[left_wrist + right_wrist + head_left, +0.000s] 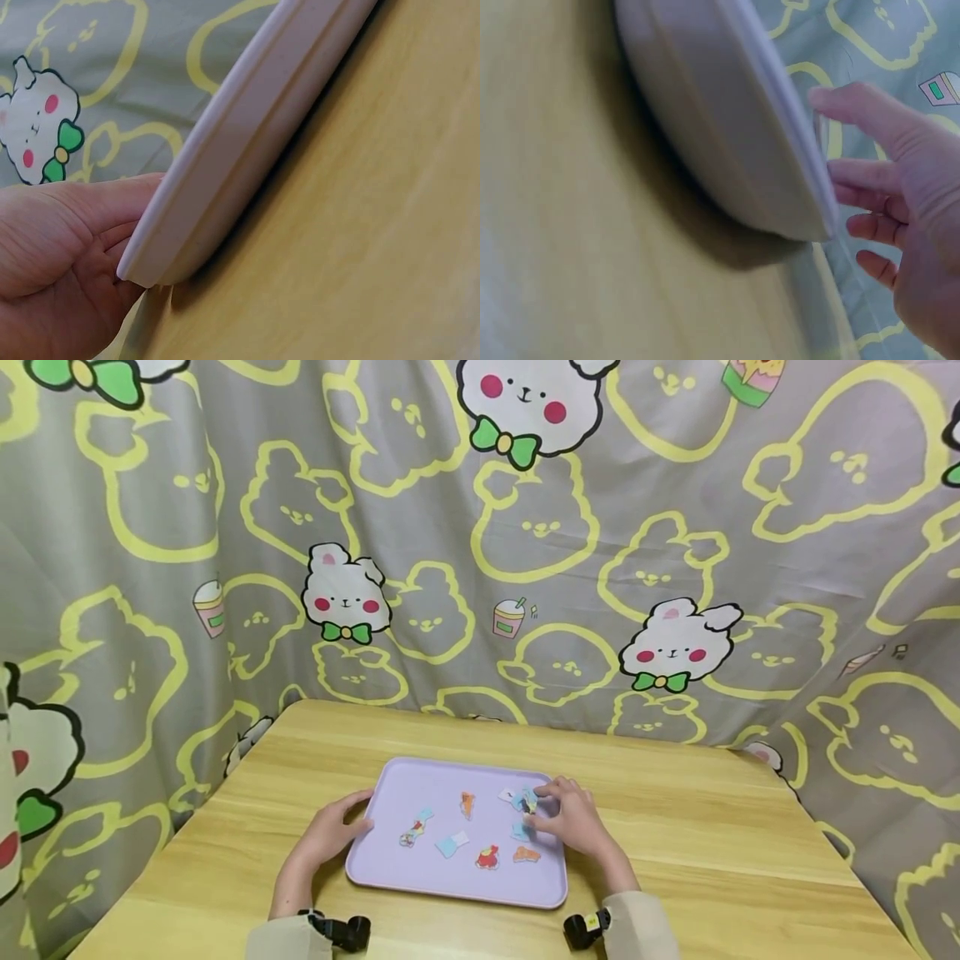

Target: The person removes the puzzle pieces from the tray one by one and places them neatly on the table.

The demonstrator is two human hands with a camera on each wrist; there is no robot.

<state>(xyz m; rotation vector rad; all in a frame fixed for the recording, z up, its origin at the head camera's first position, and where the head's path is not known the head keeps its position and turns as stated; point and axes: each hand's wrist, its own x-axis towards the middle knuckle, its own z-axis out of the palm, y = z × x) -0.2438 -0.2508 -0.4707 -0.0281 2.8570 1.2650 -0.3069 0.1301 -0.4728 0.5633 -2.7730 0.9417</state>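
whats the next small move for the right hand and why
Probably ease the patterned piece, which the right hand seems to pinch, against the pale piece beside it: the two lie close together on the tray, and the left hand at the tray's left rim could help steady it.

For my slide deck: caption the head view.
Left hand holds a lilac tray by its edge; right hand is at printed cutouts near the opposite edge.
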